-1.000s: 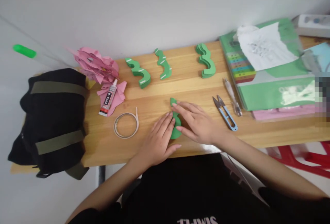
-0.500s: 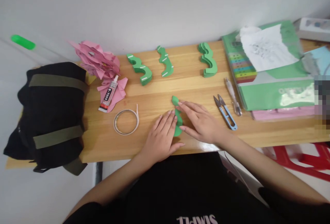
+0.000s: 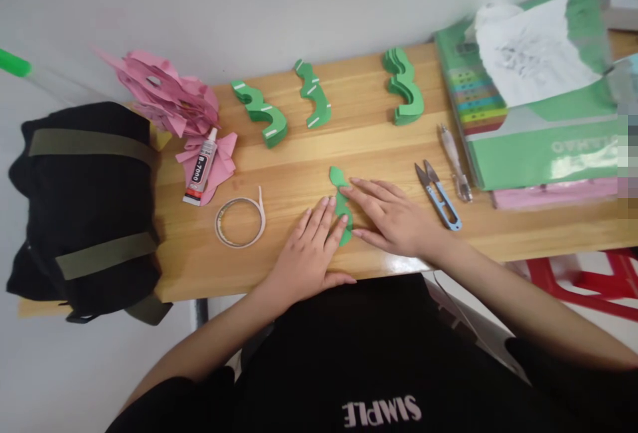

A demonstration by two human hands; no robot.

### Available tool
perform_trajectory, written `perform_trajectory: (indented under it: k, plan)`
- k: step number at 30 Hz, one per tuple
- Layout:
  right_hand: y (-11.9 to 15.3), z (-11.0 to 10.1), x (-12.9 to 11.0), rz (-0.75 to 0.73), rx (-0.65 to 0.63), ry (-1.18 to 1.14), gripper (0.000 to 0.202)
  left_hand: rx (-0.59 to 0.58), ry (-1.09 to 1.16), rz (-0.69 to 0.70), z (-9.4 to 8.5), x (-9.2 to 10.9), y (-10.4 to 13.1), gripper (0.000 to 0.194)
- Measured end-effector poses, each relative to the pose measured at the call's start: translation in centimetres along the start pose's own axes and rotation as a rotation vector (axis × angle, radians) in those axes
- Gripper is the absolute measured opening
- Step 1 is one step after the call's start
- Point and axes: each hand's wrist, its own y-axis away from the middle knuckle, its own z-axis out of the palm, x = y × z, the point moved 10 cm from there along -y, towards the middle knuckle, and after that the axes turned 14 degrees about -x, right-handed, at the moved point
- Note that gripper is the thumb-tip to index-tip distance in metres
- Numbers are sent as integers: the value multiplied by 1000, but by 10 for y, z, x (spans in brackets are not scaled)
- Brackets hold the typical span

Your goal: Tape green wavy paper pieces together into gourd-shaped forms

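Note:
A wavy green paper cutout (image 3: 341, 205) lies flat on the wooden table, between my two hands. My left hand (image 3: 310, 247) rests on its left side with the fingers stretched out over the edge. From the right, my right hand (image 3: 391, 219) lays its fingertips against the other edge, fingers extended. Part of the cutout is hidden under the fingers. A roll of tape (image 3: 240, 222) with a loose end lies left of my left hand. Thread snips (image 3: 438, 195) with blue handles lie to the right of my right hand, beside a pen (image 3: 454, 162).
Green wavy cutouts stand in stacks along the back: one with white strips (image 3: 260, 114), another with strips (image 3: 314, 93), and a plain stack (image 3: 405, 86). A glue tube (image 3: 200, 169) lies on pink paper (image 3: 172, 97). A black bag (image 3: 90, 207) is left, a green folder pack (image 3: 543, 161) right.
The view has shifted a little, so the table sits higher in the picture. My left fingers have spread slightly, and more of the cutout shows between my hands.

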Motion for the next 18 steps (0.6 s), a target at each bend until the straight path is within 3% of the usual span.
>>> perform_trajectory:
  k: [10, 18]
  plan:
    - [4, 6, 3, -25, -42, -49, 72, -15, 5, 23, -1, 1, 0, 92]
    - [8, -2, -3, -61, 35, 49, 65, -34, 36, 38, -5, -1, 0, 90]
